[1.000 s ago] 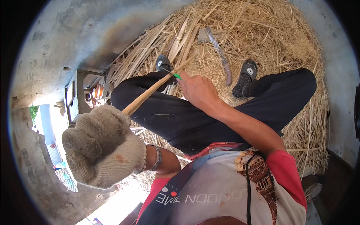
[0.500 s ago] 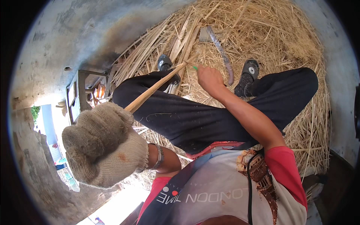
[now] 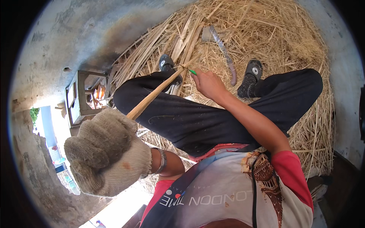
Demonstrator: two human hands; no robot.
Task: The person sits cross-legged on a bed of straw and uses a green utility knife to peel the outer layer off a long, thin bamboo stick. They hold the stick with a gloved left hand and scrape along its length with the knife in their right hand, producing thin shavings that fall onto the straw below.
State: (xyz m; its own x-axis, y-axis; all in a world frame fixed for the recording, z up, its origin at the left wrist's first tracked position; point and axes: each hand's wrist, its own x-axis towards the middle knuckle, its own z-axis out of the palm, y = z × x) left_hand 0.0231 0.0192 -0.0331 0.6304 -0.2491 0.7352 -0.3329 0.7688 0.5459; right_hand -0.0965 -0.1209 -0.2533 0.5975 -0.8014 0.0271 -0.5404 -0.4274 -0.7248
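The left hand (image 3: 106, 155), in a grey-and-cream knitted glove, is clenched around the near part of a long, tan, wood-like stick (image 3: 154, 95), which slants forward and rightward from the fist. Nearer its far end, the bare right hand (image 3: 210, 86) grips a thin green-handled knife (image 3: 193, 72), its blade crossing the stick. Beyond lie dry straw-coloured strips (image 3: 273, 36).

Bed of pale shavings (image 3: 273, 41), on it long flat strips (image 3: 183, 38), brown-ended curved tool (image 3: 224, 52), grey block (image 3: 207, 35)
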